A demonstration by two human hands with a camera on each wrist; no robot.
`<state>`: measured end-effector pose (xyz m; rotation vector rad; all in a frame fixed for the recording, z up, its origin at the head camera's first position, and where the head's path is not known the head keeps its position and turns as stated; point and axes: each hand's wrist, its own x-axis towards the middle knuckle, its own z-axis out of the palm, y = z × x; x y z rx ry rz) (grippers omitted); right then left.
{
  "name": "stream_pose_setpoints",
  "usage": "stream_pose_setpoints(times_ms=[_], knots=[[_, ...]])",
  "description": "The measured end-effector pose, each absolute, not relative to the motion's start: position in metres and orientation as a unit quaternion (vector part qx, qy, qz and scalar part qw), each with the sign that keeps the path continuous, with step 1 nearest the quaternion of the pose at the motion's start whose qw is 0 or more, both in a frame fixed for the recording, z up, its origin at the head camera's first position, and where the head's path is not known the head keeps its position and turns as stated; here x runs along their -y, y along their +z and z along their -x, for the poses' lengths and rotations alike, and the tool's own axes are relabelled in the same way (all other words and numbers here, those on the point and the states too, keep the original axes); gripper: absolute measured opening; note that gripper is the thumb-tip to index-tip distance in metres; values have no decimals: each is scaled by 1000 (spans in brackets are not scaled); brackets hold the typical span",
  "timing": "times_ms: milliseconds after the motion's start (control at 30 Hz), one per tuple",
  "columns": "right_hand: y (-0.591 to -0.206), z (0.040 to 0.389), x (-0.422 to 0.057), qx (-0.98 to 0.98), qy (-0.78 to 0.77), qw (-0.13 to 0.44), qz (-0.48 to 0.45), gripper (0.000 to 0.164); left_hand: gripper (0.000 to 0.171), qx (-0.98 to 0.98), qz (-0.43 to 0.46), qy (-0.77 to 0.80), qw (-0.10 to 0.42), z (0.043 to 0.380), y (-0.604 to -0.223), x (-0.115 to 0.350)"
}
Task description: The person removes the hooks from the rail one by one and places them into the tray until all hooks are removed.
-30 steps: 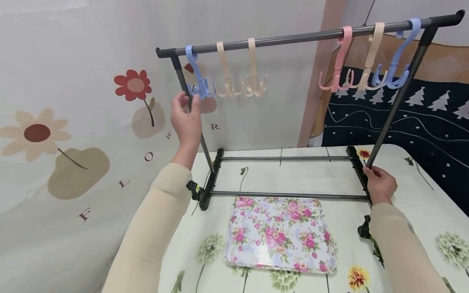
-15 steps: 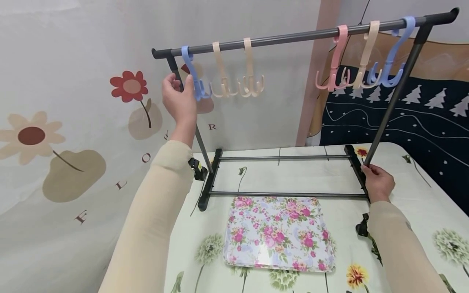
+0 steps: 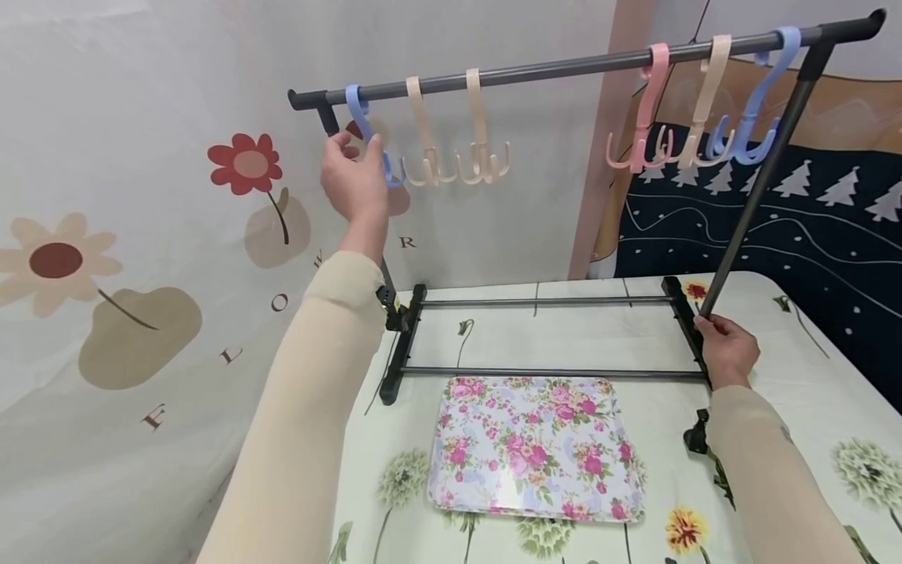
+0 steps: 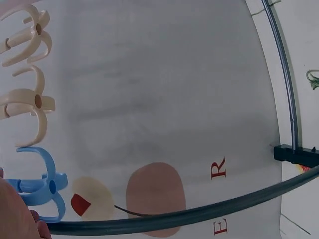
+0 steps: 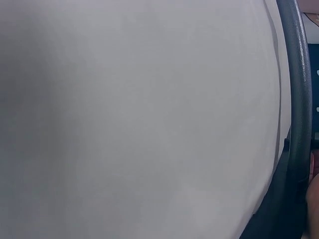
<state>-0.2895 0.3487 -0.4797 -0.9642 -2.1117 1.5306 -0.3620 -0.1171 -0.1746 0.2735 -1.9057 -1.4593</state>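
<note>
A dark grey garment rack (image 3: 557, 71) stands on the table, its top bar carrying several plastic hooks. My left hand (image 3: 355, 188) holds the left post (image 4: 199, 215) just below the top joint, close beside a blue hook (image 3: 357, 110) that it partly hides. Two beige hooks (image 3: 420, 125) hang to the right of that one. Toward the bar's far end are a pink hook (image 3: 654, 94), a beige hook (image 3: 710, 86) and another blue hook (image 3: 768, 78). Low on the right post (image 3: 754, 196), by the black foot (image 3: 682, 313), my right hand (image 3: 730, 351) grips the tube.
A flower-patterned tray (image 3: 535, 446) lies on the floral tablecloth (image 3: 395, 517) in front of the rack. Two lower crossbars (image 3: 550, 373) join the rack's feet. A printed curtain (image 3: 162, 196) hangs behind and to the left.
My left hand has slid up the left post from beside the blue hook's lower prongs to near the top joint. The right hand keeps its place at the base of the right post.
</note>
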Motion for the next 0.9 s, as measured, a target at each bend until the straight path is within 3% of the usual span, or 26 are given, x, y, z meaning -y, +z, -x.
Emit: stream_pose_setpoints(times_ms=[600,900], knots=[[-484,291,-351,747,540,185,341,49,27,751,-158,-556,320,370,-166,103],[-482,292,-350,747,537,192,340,48,23,751,-152,-549,335,372,-166,105]])
